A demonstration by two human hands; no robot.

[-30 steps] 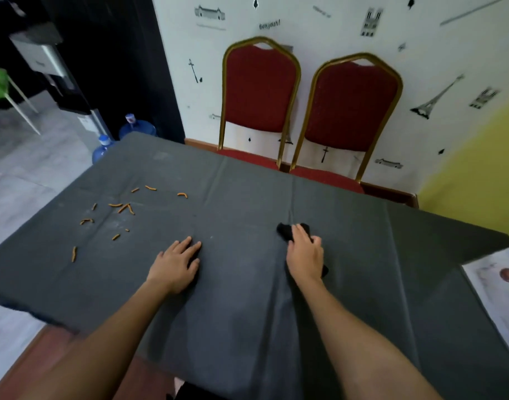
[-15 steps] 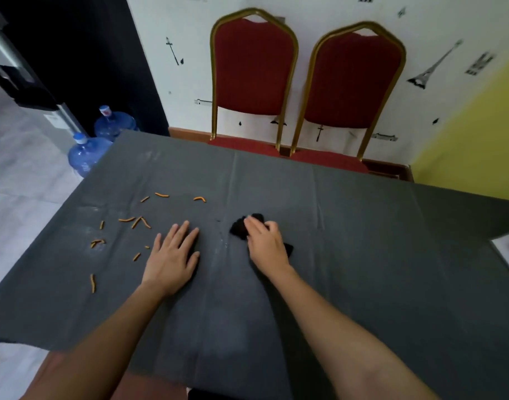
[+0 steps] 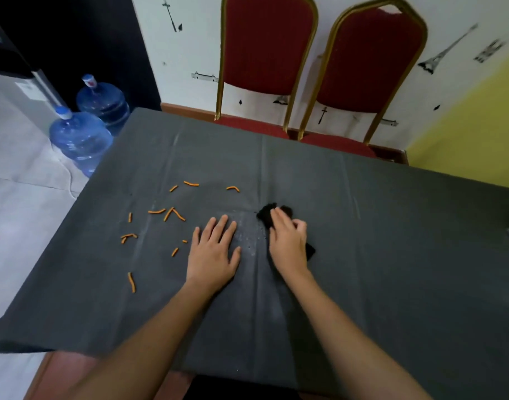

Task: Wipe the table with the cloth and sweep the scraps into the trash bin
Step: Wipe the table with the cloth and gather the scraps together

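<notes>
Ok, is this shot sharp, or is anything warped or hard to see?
Head view: the wide lens bends the chairs and table edge; the right hand is slightly blurred; the black cloth nearly merges with the dark table; the scraps show clearly.

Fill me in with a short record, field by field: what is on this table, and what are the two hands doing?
Table: under a dark grey covering
Scraps: orange bits scattered on the table, left of both hands
Left hand: flat on the table, fingers straight, holding nothing
Right hand: on the black cloth, outer fingers curled onto it
Trash bin: not in view
Behind the table: two red chairs
On the floor, left: two blue water bottles
</notes>
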